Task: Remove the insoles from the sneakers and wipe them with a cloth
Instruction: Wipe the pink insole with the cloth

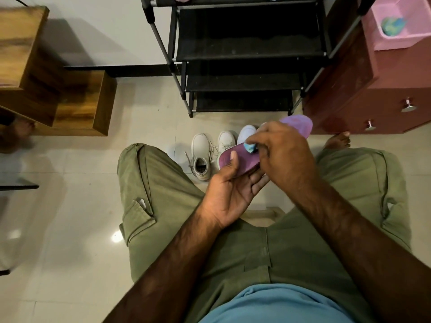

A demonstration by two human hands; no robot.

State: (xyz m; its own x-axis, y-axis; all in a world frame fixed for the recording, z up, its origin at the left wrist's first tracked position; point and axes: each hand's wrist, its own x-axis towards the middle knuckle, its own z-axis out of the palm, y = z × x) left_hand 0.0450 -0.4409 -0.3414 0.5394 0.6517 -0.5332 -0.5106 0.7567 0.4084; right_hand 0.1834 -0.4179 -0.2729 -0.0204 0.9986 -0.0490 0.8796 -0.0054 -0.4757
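Note:
My left hand (229,192) holds a purple insole (235,158) by its heel end, thumb on top and fingers beneath. The insole's toe end (298,123) sticks out past my right hand (279,150). My right hand pinches a small blue-green cloth (250,148) and presses it on the insole's middle. Below on the floor stand white sneakers: one at the left (200,157), one beside it (225,142) partly behind the insole, and the toe of a third (246,132).
A black shoe rack (245,54) stands straight ahead. A maroon drawer cabinet (373,101) at the right carries a pink basket (401,26) with another blue-green cloth. Wooden stepped furniture (58,89) is at the left. My green-trousered knees flank the sneakers on the tiled floor.

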